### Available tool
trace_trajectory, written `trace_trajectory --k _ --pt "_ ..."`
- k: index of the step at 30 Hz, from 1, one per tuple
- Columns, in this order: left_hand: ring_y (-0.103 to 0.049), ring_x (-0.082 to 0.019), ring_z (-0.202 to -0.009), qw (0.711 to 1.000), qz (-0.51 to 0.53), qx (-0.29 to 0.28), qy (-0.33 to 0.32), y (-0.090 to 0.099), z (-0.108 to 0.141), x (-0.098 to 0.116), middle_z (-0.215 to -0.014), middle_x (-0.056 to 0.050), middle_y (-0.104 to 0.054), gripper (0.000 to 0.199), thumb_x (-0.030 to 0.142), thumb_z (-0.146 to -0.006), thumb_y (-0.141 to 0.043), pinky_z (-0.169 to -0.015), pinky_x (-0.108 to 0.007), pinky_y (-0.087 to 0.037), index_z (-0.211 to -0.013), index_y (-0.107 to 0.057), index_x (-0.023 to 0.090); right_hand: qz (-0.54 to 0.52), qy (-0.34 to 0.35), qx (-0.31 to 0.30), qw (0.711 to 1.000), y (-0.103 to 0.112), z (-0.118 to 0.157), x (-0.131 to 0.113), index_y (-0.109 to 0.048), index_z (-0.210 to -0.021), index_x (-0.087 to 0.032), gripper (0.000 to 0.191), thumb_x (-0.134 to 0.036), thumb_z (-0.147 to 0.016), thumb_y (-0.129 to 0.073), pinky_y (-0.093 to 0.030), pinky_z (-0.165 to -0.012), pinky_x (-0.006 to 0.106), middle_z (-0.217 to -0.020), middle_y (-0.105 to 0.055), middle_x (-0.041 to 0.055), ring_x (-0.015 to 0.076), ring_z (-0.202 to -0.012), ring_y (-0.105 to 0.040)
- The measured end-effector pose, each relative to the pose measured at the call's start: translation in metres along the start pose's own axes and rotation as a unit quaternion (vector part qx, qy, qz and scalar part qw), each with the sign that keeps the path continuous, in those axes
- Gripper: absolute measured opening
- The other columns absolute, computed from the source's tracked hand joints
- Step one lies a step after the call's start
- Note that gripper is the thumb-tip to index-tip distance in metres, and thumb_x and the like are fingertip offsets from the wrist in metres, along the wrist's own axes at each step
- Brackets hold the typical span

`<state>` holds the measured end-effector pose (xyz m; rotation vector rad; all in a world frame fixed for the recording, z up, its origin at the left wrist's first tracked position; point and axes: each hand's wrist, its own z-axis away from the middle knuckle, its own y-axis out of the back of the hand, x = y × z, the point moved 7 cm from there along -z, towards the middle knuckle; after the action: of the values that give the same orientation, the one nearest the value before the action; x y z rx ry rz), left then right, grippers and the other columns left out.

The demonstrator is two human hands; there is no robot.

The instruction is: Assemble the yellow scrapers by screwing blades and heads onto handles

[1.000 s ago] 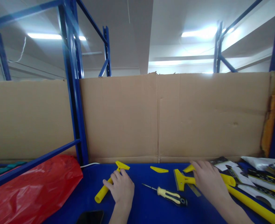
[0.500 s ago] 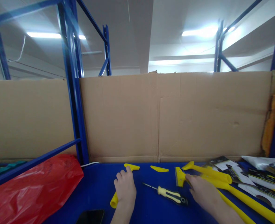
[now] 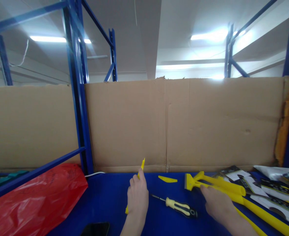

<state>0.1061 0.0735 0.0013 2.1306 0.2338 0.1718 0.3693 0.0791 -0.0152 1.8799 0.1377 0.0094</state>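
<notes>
My left hand [image 3: 138, 193] is wrapped round a yellow scraper handle [image 3: 143, 164], whose head now shows edge-on above the fingers. Further right, my right hand [image 3: 216, 200] is at the neck of a yellow scraper [image 3: 189, 182], its fingertips closed by it; whether they grip it is unclear. That scraper lies with other long yellow scrapers [image 3: 267, 213]. Between the hands rests a screwdriver [image 3: 181, 207] with a cream and black handle, its tip to the left. Behind it lies a flat yellow piece [image 3: 167, 179].
A red plastic bag [image 3: 41, 200] fills the left side beside a blue rack post [image 3: 81, 131]. A dark phone [image 3: 95, 228] lies at the front edge. Black and white packages [image 3: 277, 196] are piled at the right. Cardboard [image 3: 134, 124] stands behind the blue surface [image 3: 105, 196].
My left hand has moved slightly right and up, turning the yellow scraper edge-on. The scraper head by my right hand has shifted up and turned a little, and that hand has moved slightly right.
</notes>
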Motion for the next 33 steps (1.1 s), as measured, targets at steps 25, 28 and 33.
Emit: trace_trajectory --k 25,28,33 --pt "-0.069 -0.022 -0.068 0.992 0.119 0.022 0.019 0.018 0.001 0.004 -0.077 -0.009 -0.067 0.029 0.029 -0.097 -0.029 -0.047 -0.023 -0.041 -0.108 -0.05 0.014 -0.186 -0.015 0.025 0.982 0.024 -0.008 -0.011 -0.065 -0.075 -0.02 0.028 -0.022 -0.084 -0.039 -0.042 -0.062 0.028 -0.071 -0.072 0.0057 0.0217 -0.07 -0.066" --pt "-0.068 -0.022 -0.058 0.962 0.263 -0.041 0.063 0.009 0.002 0.003 -0.067 -0.007 -0.065 0.026 0.031 -0.097 -0.028 -0.044 -0.022 -0.038 -0.109 -0.044 0.015 -0.223 -0.014 0.047 0.974 0.025 -0.008 -0.009 -0.066 -0.077 -0.019 0.029 -0.024 -0.083 -0.038 -0.042 -0.063 0.031 -0.073 -0.073 0.0072 0.0238 -0.07 -0.066" --pt "-0.054 -0.013 -0.035 0.803 0.545 -0.184 0.157 -0.027 0.011 0.014 -0.063 0.004 -0.055 0.026 0.046 -0.091 -0.036 -0.03 -0.02 -0.036 -0.099 -0.035 0.021 -0.35 -0.034 0.05 0.935 0.02 -0.011 -0.005 -0.065 -0.068 -0.02 0.023 -0.028 -0.076 -0.045 -0.042 -0.062 0.032 -0.067 -0.069 0.005 0.0229 -0.065 -0.061"
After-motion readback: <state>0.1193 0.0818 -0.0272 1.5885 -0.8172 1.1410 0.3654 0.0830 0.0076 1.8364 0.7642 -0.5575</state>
